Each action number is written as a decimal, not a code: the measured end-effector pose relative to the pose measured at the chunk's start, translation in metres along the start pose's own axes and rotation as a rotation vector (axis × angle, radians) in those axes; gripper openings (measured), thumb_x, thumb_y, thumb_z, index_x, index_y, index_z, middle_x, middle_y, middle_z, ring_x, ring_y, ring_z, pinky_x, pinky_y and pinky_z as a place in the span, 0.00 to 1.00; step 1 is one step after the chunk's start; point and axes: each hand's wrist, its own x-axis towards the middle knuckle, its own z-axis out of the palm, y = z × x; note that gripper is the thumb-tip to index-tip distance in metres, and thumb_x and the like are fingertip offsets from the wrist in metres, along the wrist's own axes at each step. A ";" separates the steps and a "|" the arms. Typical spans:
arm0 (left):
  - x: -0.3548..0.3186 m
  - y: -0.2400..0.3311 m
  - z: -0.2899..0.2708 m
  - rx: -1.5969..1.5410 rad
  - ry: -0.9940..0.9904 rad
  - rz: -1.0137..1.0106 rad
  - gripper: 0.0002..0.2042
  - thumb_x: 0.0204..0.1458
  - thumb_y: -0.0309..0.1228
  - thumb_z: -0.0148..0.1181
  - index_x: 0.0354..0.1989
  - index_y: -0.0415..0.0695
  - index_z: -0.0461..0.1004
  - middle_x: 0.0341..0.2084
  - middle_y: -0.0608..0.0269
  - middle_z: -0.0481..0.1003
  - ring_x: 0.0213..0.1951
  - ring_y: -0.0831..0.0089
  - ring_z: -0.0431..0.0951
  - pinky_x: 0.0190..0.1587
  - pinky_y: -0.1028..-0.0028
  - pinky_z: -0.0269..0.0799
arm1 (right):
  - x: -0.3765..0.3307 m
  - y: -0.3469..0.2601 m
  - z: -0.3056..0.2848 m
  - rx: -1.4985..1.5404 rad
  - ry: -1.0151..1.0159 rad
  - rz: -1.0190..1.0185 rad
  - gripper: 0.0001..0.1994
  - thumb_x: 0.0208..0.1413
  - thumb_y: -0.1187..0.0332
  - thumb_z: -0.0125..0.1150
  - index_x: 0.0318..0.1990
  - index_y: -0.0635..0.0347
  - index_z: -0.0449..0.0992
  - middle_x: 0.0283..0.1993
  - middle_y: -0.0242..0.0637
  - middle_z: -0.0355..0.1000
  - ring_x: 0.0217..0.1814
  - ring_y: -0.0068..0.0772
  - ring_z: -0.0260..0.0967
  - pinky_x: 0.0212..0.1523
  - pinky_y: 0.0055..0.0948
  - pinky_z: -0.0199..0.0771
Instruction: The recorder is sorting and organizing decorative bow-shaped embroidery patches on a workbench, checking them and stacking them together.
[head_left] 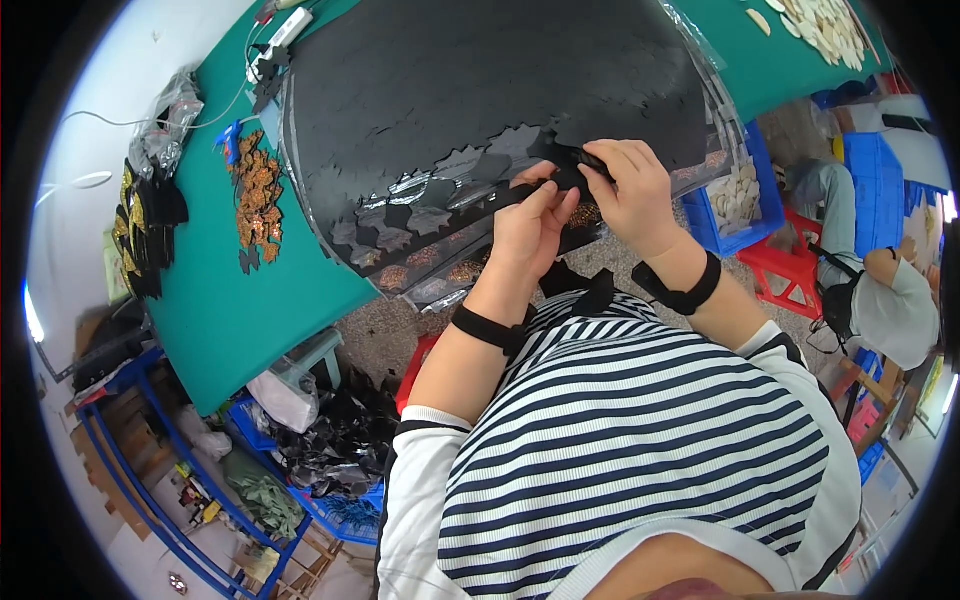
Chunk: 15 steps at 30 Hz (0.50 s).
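Observation:
A large black sheet [500, 80], with jagged cut-out shapes along its near edge, covers the middle of the table. Transparent film and glittery orange patches [465, 271] show through the gaps. At that near edge, my left hand [530, 228] and my right hand [632, 192] pinch a small dark piece of black sheet material [566, 168] between them. My fingers hide part of it, and I cannot tell whether it is fully separate from the sheet. Both hands are closed, thumbs against fingertips. A black band circles each wrist.
Orange-brown glittery cut-outs [259, 200] and a blue glue gun [230, 145] lie left on the green table [200, 340]. Black and gold pieces [150, 225] sit farther left. Right of the sheet stands a blue bin [765, 190] of pale pieces, near another seated person [890, 310].

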 end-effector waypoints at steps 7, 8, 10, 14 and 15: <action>0.004 0.000 -0.002 0.040 -0.037 0.066 0.07 0.51 0.17 0.49 0.37 0.39 0.67 0.36 0.61 0.68 0.37 0.70 0.73 0.44 0.72 0.74 | 0.001 -0.011 0.001 0.112 -0.112 0.226 0.19 0.35 0.66 0.67 0.38 0.62 0.73 0.39 0.38 0.71 0.43 0.40 0.66 0.41 0.32 0.68; 0.005 0.000 -0.001 0.074 -0.046 0.085 0.06 0.51 0.17 0.49 0.36 0.40 0.68 0.36 0.61 0.69 0.38 0.70 0.73 0.46 0.71 0.73 | 0.002 -0.010 0.002 0.110 -0.115 0.222 0.19 0.35 0.66 0.67 0.38 0.62 0.73 0.39 0.38 0.71 0.43 0.40 0.66 0.41 0.32 0.68; 0.008 0.000 0.000 0.110 -0.072 0.113 0.06 0.51 0.17 0.49 0.35 0.40 0.68 0.36 0.61 0.69 0.39 0.70 0.73 0.46 0.71 0.73 | 0.002 -0.003 0.007 0.212 -0.170 0.426 0.17 0.37 0.67 0.67 0.38 0.62 0.74 0.37 0.39 0.71 0.42 0.39 0.68 0.40 0.30 0.68; 0.014 0.005 0.003 0.230 -0.111 0.158 0.06 0.51 0.16 0.48 0.35 0.40 0.68 0.37 0.60 0.69 0.40 0.69 0.72 0.46 0.71 0.73 | 0.001 0.006 0.010 0.336 -0.131 0.406 0.13 0.41 0.68 0.65 0.36 0.63 0.75 0.34 0.40 0.72 0.38 0.37 0.70 0.38 0.28 0.68; 0.016 0.005 0.001 0.235 -0.135 0.169 0.06 0.51 0.16 0.47 0.34 0.40 0.68 0.37 0.58 0.69 0.42 0.68 0.72 0.46 0.70 0.73 | 0.002 0.007 0.009 0.361 -0.123 0.466 0.12 0.43 0.69 0.63 0.36 0.64 0.75 0.33 0.40 0.72 0.35 0.37 0.70 0.36 0.28 0.69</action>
